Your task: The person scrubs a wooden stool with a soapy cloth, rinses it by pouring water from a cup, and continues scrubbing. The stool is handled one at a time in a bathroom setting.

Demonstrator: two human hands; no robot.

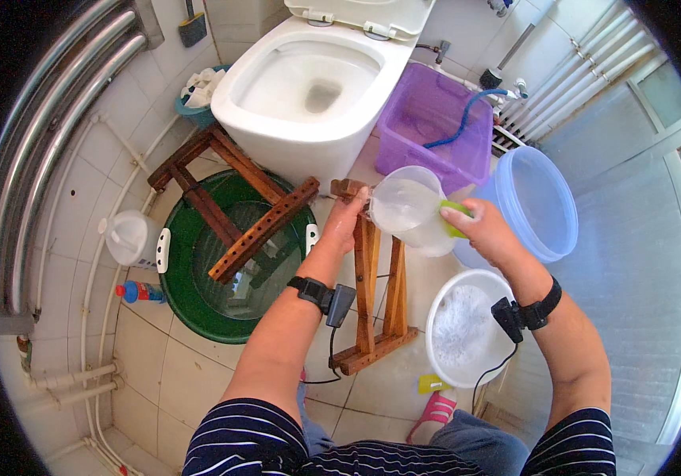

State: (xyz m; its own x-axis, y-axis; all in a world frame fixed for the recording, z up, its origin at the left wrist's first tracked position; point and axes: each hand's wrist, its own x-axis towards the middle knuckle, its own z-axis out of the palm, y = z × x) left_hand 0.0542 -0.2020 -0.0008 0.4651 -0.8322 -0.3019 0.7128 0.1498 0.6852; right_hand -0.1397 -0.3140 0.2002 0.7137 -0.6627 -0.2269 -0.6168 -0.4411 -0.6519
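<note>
My right hand [483,229] grips the green handle of a clear plastic measuring jug [407,205], which is tilted to the left and looks cloudy inside. With my left hand [346,219] I hold the upper end of a brown wooden folding frame [370,291] that stands upright on the tiles, close beside the jug's rim. A second wooden frame [263,229] with a row of holes lies across a green plastic tub [183,309] holding water, to the left. Right of the upright frame is a white basin [436,351] with suds.
A white toilet [293,140] stands ahead, with a purple bin [436,107] and a blue hose [468,116] to its right. A pale blue bucket [510,202] is near my right hand. A white jug [132,238] and small bottle [141,291] stand left of the tub.
</note>
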